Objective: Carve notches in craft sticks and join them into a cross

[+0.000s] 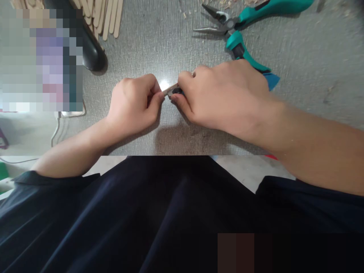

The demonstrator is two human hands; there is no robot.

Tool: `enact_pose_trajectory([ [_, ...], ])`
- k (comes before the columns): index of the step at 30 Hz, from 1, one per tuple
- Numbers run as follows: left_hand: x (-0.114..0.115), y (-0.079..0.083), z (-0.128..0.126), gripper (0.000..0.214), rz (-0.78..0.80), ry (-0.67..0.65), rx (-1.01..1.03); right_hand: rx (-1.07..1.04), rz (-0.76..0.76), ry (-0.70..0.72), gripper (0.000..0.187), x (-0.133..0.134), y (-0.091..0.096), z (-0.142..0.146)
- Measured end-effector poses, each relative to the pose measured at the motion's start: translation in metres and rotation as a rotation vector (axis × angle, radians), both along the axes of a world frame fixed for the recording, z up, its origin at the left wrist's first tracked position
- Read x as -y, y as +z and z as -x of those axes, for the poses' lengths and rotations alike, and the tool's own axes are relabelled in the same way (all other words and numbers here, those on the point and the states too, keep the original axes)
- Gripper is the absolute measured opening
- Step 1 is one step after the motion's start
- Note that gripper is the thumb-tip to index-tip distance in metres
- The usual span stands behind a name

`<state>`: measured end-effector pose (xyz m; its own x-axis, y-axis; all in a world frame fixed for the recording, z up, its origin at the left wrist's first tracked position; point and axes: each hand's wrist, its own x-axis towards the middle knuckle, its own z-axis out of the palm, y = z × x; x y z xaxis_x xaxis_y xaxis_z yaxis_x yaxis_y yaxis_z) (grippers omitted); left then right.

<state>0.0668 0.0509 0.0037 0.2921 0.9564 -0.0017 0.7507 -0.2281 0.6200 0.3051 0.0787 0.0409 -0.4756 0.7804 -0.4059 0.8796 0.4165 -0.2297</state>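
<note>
Head view: curled left hand (136,100) pinches stick (170,88); right hand (227,94) clenches metal tool (172,92).

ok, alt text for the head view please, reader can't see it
A person's left hand and right hand hold a thin wooden strip over a gray table, a mostly hidden metal-edged tool in the right. Open teal-handled pliers and wooden sticks lie farther back.
</note>
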Motion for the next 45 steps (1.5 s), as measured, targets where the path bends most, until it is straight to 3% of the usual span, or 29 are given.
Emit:
enact_pose_trajectory([
  [6,-0.01,0.003,0.008,0.032,0.071,0.042,0.06,-0.045,-0.075,0.072,0.051,-0.003,-0.006,-0.012],
  [10,-0.01,0.005,0.008,0.032,0.115,0.015,0.058,0.038,-0.127,0.111,0.062,-0.001,-0.008,-0.008],
  [14,-0.007,0.003,0.007,0.029,0.107,-0.002,0.07,0.102,-0.12,0.128,0.071,-0.001,-0.006,-0.003],
  [17,-0.007,0.002,0.007,0.027,0.079,-0.03,0.069,0.087,-0.099,0.101,0.067,-0.001,-0.005,-0.001],
  [24,-0.01,0.018,-0.011,0.026,0.147,0.039,-0.167,-0.015,-0.029,0.031,0.063,-0.001,-0.001,-0.003],
  [28,-0.009,0.022,-0.017,0.023,0.17,0.057,-0.279,0.066,-0.071,0.09,0.067,-0.001,-0.001,-0.003],
  [35,-0.007,0.01,0.001,0.02,0.012,-0.106,-0.193,0.164,-0.156,0.167,0.065,-0.001,-0.002,0.004],
  [45,-0.003,0.005,0.004,0.019,-0.08,-0.112,-0.179,0.083,-0.069,0.009,0.058,0.006,0.003,0.015],
])
